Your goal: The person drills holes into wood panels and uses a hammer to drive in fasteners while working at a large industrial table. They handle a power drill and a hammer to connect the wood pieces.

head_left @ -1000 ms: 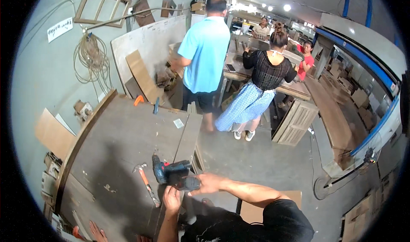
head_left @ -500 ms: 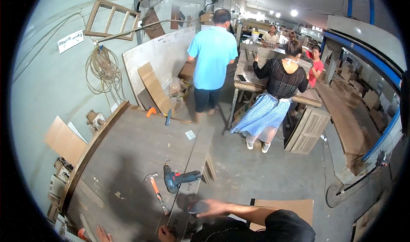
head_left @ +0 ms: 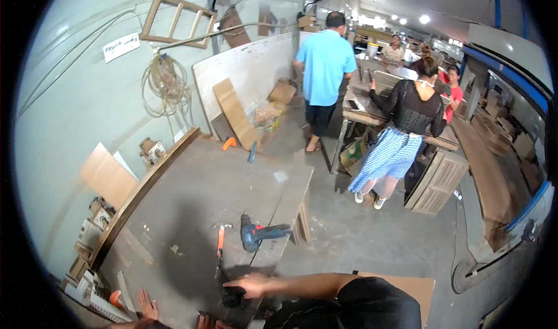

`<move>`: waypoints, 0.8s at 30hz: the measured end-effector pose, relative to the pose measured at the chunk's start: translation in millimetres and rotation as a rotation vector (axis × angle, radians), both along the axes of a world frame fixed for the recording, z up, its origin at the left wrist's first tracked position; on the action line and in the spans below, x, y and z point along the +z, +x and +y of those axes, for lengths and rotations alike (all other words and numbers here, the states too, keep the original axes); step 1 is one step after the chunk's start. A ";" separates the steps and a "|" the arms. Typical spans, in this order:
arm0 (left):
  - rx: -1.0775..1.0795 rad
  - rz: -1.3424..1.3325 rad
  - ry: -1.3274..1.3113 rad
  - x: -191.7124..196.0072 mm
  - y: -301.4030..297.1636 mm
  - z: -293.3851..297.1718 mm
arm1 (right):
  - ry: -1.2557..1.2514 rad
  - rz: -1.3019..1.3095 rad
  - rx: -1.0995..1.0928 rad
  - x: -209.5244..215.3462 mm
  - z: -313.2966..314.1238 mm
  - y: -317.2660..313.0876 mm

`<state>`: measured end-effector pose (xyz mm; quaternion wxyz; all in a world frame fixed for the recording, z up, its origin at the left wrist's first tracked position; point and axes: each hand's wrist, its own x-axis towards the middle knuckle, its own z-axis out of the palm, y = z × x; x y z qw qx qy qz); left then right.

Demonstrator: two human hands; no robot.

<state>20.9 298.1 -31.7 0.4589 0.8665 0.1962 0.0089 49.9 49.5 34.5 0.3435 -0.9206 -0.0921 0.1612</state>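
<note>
My right hand (head_left: 253,285), reaching in from the right on a bare forearm, is closed on a dark rounded thing (head_left: 233,296) whose kind I cannot make out. It is at the lower end of a claw hammer (head_left: 220,243) with an orange and dark handle. A dark blue cordless drill (head_left: 251,236) lies on its side to the right of the hammer. My left hand (head_left: 148,306) rests flat on the brown panel (head_left: 174,183) at the lower left, fingers spread. Between the two hands, fingers (head_left: 208,322) show at the bottom edge; whose they are I cannot tell.
A raised wooden edge (head_left: 148,192) runs along the panel's left side. Orange (head_left: 229,143) and blue (head_left: 252,152) tools lie at its far end. Beyond, a person in blue (head_left: 328,67) walks, and a person in a checked skirt (head_left: 389,154) stands at another bench. Cardboard (head_left: 415,285) lies at right.
My right hand has moved left with the dark thing to the hammer's handle. The hammer has swung nearly upright in the picture. The whole view has shifted; the person in blue has walked on.
</note>
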 end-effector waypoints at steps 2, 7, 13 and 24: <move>0.042 -0.018 -0.060 -24.8 7.1 1.0 | -0.019 -0.031 0.000 2.8 5.6 6.3; 0.199 -0.048 -0.108 -75.5 15.3 6.8 | -0.176 -0.059 -0.008 -6.8 18.2 25.1; 0.125 0.023 -0.200 -89.9 9.4 21.2 | -0.190 -0.287 -0.030 -41.1 18.3 12.9; 0.042 -0.002 -0.301 -60.7 11.7 14.3 | 0.287 -0.476 -0.494 0.7 -54.9 -64.3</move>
